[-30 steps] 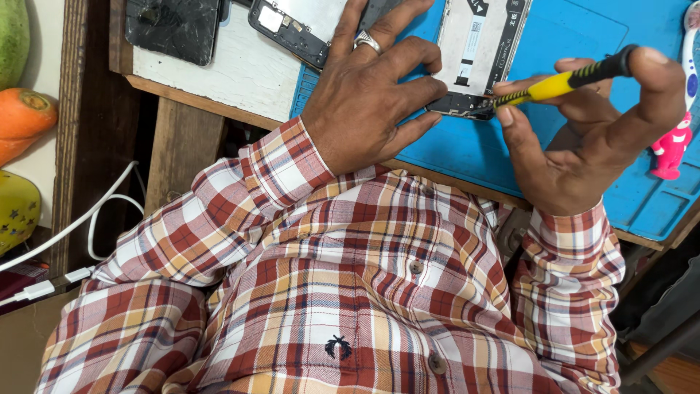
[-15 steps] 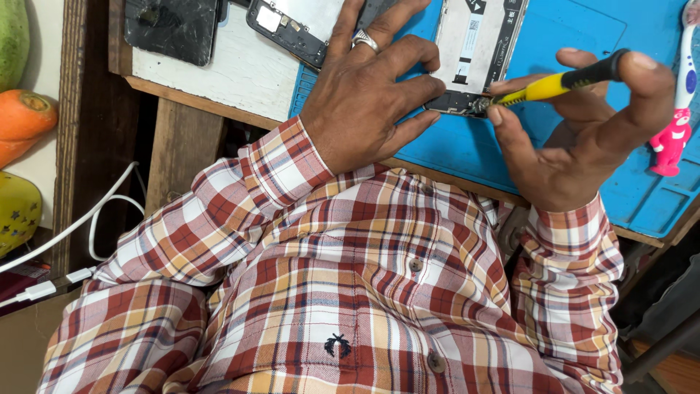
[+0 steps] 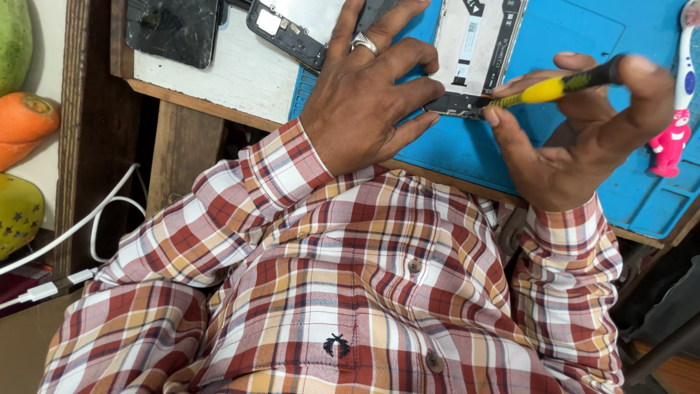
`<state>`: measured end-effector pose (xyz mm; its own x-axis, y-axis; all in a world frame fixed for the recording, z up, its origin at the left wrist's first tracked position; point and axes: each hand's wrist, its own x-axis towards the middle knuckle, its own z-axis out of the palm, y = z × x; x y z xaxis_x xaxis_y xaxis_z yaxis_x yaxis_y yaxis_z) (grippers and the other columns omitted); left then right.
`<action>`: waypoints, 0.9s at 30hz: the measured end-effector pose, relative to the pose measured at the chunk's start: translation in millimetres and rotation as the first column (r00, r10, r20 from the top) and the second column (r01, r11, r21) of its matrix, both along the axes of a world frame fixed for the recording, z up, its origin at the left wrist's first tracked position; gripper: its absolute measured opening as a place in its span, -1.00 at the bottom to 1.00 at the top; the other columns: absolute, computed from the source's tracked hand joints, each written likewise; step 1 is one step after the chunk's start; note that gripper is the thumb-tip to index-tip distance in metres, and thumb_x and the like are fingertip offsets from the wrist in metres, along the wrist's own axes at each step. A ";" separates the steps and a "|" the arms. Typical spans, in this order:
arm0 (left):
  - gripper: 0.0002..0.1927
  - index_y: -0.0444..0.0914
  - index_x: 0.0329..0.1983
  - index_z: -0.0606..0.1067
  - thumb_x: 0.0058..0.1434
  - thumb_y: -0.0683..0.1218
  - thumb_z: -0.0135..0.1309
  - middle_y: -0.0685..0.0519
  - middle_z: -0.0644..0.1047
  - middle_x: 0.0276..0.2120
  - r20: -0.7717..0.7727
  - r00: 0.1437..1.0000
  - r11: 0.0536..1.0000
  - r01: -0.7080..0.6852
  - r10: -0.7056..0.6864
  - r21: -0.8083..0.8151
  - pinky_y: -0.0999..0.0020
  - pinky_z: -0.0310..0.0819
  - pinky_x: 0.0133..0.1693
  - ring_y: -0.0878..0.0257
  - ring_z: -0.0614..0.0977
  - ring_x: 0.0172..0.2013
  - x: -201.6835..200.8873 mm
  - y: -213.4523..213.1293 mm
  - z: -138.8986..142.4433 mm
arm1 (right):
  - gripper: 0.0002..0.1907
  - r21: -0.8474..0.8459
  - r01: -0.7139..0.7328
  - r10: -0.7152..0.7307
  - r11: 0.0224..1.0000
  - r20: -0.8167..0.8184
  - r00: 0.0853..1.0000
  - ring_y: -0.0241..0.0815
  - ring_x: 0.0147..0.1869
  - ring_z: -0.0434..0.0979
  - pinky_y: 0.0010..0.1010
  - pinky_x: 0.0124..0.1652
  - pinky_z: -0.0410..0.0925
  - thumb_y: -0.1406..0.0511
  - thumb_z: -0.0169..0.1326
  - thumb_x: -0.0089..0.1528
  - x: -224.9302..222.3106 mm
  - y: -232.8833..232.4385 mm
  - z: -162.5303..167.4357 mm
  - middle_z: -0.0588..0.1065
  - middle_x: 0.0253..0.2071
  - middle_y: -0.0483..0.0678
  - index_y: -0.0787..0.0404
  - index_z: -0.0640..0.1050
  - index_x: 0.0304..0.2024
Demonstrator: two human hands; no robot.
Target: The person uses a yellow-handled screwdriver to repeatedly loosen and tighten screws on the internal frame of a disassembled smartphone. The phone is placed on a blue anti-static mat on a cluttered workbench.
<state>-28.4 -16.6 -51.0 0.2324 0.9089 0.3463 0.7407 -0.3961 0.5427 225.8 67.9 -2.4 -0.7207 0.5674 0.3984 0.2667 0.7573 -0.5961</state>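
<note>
An opened phone (image 3: 477, 51) with its pale inner frame showing lies on a blue work mat (image 3: 576, 44). My left hand (image 3: 372, 95), a ring on one finger, presses down on the phone's near end and holds it steady. My right hand (image 3: 583, 131) grips a yellow and black screwdriver (image 3: 547, 89), whose tip touches the phone's lower edge right beside my left fingertips. My checked shirt fills the lower half of the view.
A cracked black phone screen (image 3: 171, 29) and another phone part (image 3: 288, 33) lie on the white tabletop (image 3: 240, 73) at the back left. A pink and white toothbrush (image 3: 674, 109) rests on the mat's right. A white cable (image 3: 87, 226) hangs at left.
My right hand has tilted a little, turning the screwdriver at the phone's edge. The left hand stays pressed on the phone.
</note>
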 end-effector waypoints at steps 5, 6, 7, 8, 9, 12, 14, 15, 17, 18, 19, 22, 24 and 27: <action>-0.79 -0.13 -0.03 0.67 0.44 0.07 0.23 0.15 0.48 0.08 -0.005 1.000 1.000 -0.006 0.006 0.005 -0.30 -0.38 0.52 0.02 0.14 0.53 1.0 1.5 -0.4 | 0.17 0.043 -0.107 0.107 0.993 -0.011 0.994 0.09 0.10 0.63 -0.05 0.26 0.32 0.68 0.22 0.25 -7.5 4.5 6.3 0.53 -0.04 0.09 -0.21 -0.21 0.52; -0.79 -0.13 -0.04 0.67 0.44 0.07 0.23 0.15 0.48 0.08 -0.005 1.000 1.000 -0.003 0.003 0.005 -0.30 -0.38 0.52 0.02 0.13 0.53 1.3 1.6 -0.8 | 0.18 0.042 -0.086 0.087 0.995 -0.017 0.996 0.11 0.09 0.63 -0.08 0.23 0.35 0.66 0.25 0.25 -7.6 4.2 6.3 0.53 -0.03 0.10 -0.22 -0.21 0.52; -0.79 -0.13 -0.04 0.67 0.44 0.07 0.23 0.15 0.48 0.08 -0.007 1.000 1.000 -0.002 0.002 0.005 -0.30 -0.39 0.52 0.02 0.13 0.53 1.2 1.7 -1.1 | 0.19 0.040 -0.066 0.067 0.997 -0.022 0.998 0.12 0.08 0.63 -0.12 0.20 0.38 0.63 0.29 0.25 -7.9 4.4 5.4 0.52 -0.02 0.10 -0.23 -0.20 0.52; -0.79 -0.13 -0.03 0.67 0.44 0.07 0.23 0.15 0.48 0.08 -0.007 1.000 1.000 -0.003 0.003 0.004 -0.30 -0.39 0.52 0.02 0.13 0.52 0.9 1.3 -1.2 | 0.21 0.020 -0.033 0.034 0.999 -0.033 0.999 0.10 0.07 0.63 -0.21 0.15 0.40 0.60 0.34 0.25 -7.5 2.5 4.0 0.51 0.02 0.10 -0.25 -0.19 0.53; -0.79 -0.13 -0.03 0.67 0.44 0.07 0.23 0.15 0.48 0.08 -0.008 1.000 1.000 -0.004 0.004 0.004 -0.30 -0.39 0.52 0.02 0.13 0.51 0.6 0.7 -1.3 | 0.22 0.011 -0.008 0.008 1.000 -0.037 0.999 0.08 0.05 0.63 -0.26 0.11 0.44 0.59 0.37 0.25 -6.6 0.9 2.8 0.48 0.06 0.11 -0.26 -0.18 0.53; -0.79 -0.13 -0.02 0.67 0.44 0.07 0.23 0.15 0.48 0.09 -0.004 1.000 1.000 -0.001 0.001 0.008 -0.30 -0.39 0.52 0.04 0.13 0.48 0.5 1.7 -1.4 | 0.22 0.001 0.050 -0.050 0.999 -0.037 0.998 0.08 0.00 0.64 -0.36 0.03 0.53 0.61 0.39 0.25 -2.2 -2.8 -1.2 0.37 0.18 0.20 -0.23 -0.18 0.53; -0.79 -0.13 -0.03 0.67 0.44 0.06 0.23 0.15 0.47 0.08 -0.005 1.000 1.000 -0.001 0.001 0.004 -0.30 -0.39 0.52 0.04 0.14 0.48 0.1 0.7 -0.9 | 0.22 -0.011 0.066 -0.067 0.998 -0.036 0.997 0.08 0.00 0.65 -0.37 0.01 0.55 0.63 0.37 0.26 0.9 -3.7 -3.2 0.31 0.23 0.20 -0.23 -0.17 0.53; -0.79 -0.13 -0.03 0.67 0.44 0.06 0.23 0.15 0.47 0.08 -0.006 1.000 1.000 -0.001 0.001 0.002 -0.30 -0.39 0.52 0.04 0.14 0.48 -0.2 0.3 -0.7 | 0.22 -0.018 0.067 -0.068 0.998 -0.036 0.997 0.08 0.00 0.64 -0.37 0.02 0.55 0.63 0.38 0.26 2.3 -3.7 -3.9 0.30 0.24 0.18 -0.23 -0.17 0.53; -0.80 -0.12 -0.04 0.67 0.45 0.07 0.23 0.15 0.48 0.08 -0.006 1.000 1.000 0.000 0.000 0.000 -0.30 -0.39 0.52 0.04 0.14 0.49 0.0 1.1 -1.1 | 0.21 -0.023 0.059 -0.060 0.998 -0.033 0.998 0.08 0.02 0.64 -0.37 0.02 0.55 0.63 0.38 0.27 4.3 -4.4 -5.8 0.27 0.27 0.14 -0.23 -0.17 0.53; -0.80 -0.12 -0.05 0.67 0.45 0.07 0.23 0.15 0.48 0.08 -0.006 1.000 1.000 0.001 -0.001 0.001 -0.30 -0.40 0.52 0.03 0.14 0.50 0.1 1.6 -1.5 | 0.21 -0.024 0.052 -0.053 0.998 -0.035 0.998 0.08 0.02 0.63 -0.37 0.02 0.55 0.63 0.38 0.28 5.8 -4.3 -6.2 0.26 0.28 0.12 -0.23 -0.17 0.53; -0.80 -0.12 -0.05 0.67 0.45 0.07 0.23 0.15 0.48 0.07 -0.009 1.000 1.000 0.000 0.000 0.003 -0.30 -0.40 0.52 0.02 0.14 0.51 0.6 2.2 -2.1 | 0.21 -0.023 0.048 -0.049 0.999 -0.034 0.998 0.07 0.03 0.63 -0.36 0.02 0.55 0.63 0.38 0.28 7.3 -4.4 -6.8 0.25 0.30 0.10 -0.23 -0.17 0.53; -0.79 -0.12 -0.05 0.67 0.45 0.08 0.22 0.15 0.48 0.07 -0.013 1.000 1.000 -0.005 0.005 0.003 -0.30 -0.41 0.52 0.01 0.13 0.54 1.4 1.7 -3.5 | 0.21 -0.027 0.058 -0.059 0.998 -0.036 0.998 0.07 0.05 0.62 -0.36 0.03 0.55 0.63 0.38 0.30 10.2 -5.3 -11.8 0.21 0.34 0.04 -0.23 -0.17 0.53; -0.79 -0.12 -0.05 0.67 0.46 0.08 0.22 0.15 0.48 0.08 -0.014 1.000 1.000 -0.005 0.005 0.004 -0.30 -0.42 0.52 0.01 0.12 0.54 1.6 1.4 -4.1 | 0.20 -0.023 0.078 -0.079 0.997 -0.037 0.996 0.07 0.06 0.61 -0.36 0.03 0.55 0.63 0.39 0.31 12.2 -5.6 -16.0 0.18 0.36 0.00 -0.23 -0.17 0.54; -0.79 -0.12 -0.05 0.67 0.46 0.08 0.21 0.15 0.48 0.08 -0.013 1.000 1.000 -0.003 0.003 0.005 -0.30 -0.41 0.52 0.02 0.12 0.52 1.3 1.6 -4.0 | 0.20 -0.023 0.115 -0.116 0.993 -0.040 0.992 0.07 0.08 0.60 -0.36 0.04 0.55 0.63 0.39 0.33 14.9 -5.8 -22.3 0.14 0.40 -0.06 -0.23 -0.17 0.54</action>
